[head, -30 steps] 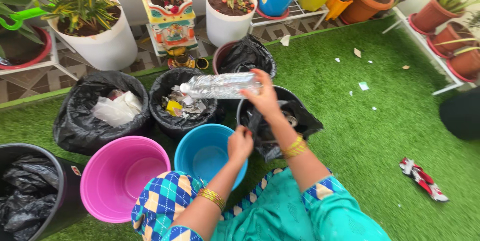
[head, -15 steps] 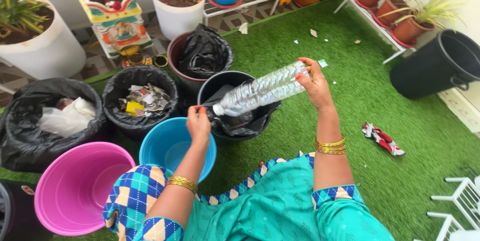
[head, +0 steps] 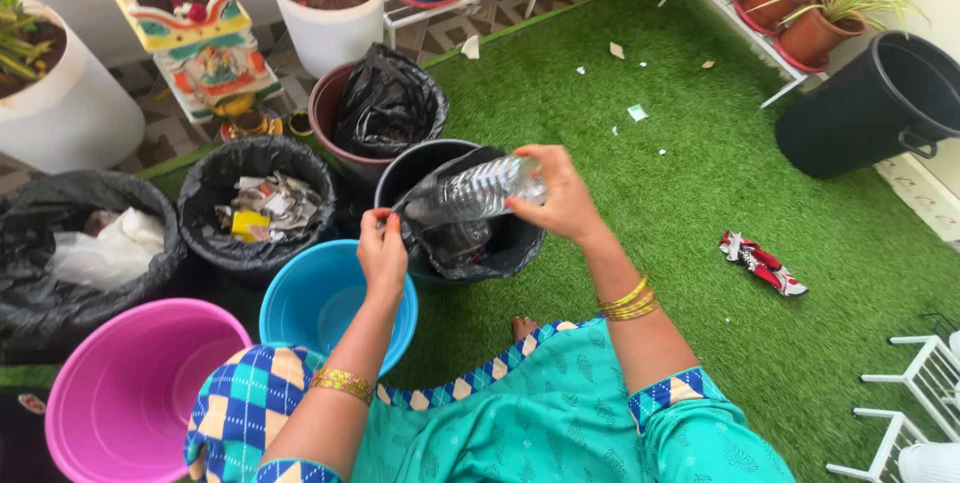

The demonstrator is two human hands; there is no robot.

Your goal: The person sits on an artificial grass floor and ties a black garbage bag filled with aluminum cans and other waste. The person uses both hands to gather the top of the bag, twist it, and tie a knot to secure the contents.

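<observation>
One clear ribbed plastic bottle (head: 478, 190), crumpled, neck tilted down-left: your right hand (head: 560, 198) wraps fingers round it; left hand (head: 383, 255) pinches the black-lined bin (head: 415, 165) liner.

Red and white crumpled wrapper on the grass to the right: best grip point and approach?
Take the wrapper across its narrow middle, coming straight down from above. It lies flat on the green turf, long and thin, running from upper left to lower right, so a pinch across the short width should close on it best. Nothing stands close around it, and both hands are busy elsewhere.
</observation>
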